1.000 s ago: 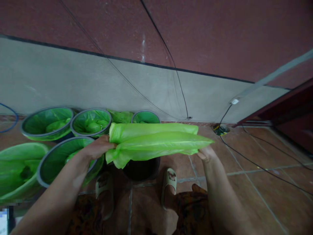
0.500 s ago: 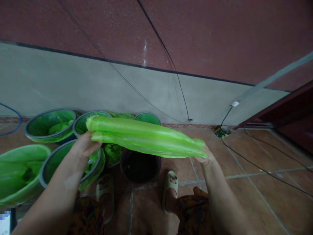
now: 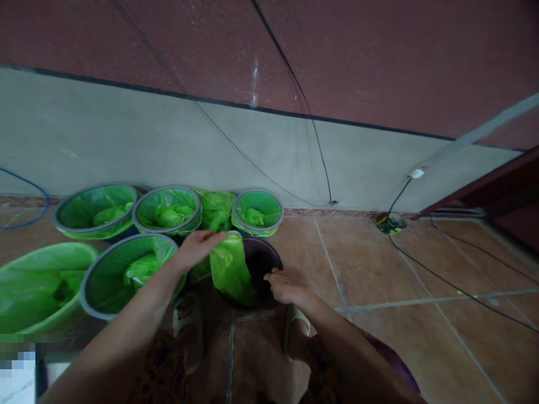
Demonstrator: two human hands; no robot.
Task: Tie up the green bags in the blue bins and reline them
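While the left hand (image 3: pixel 196 249) pinches the green bag (image 3: pixel 229 272) at ten o'clock on the dark bucket (image 3: pixel 264 259) and the right hand (image 3: pixel 288 286), grip unclear, touches its four o'clock rim, lining looks underway, needing the mouth spread round next.

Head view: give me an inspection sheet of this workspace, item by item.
Surface: brown tiled floor.
Job's things: green bag hangs into the dark bucket.
Clutter: five green-lined buckets at left, with a loose bag among them.
Grippers: left hand grips the bag's top; right hand is at the bucket's rim, grip unclear.
Cables: black cables on floor and wall; blue cable far left.
Surroundings: grey and red wall; sandals below.
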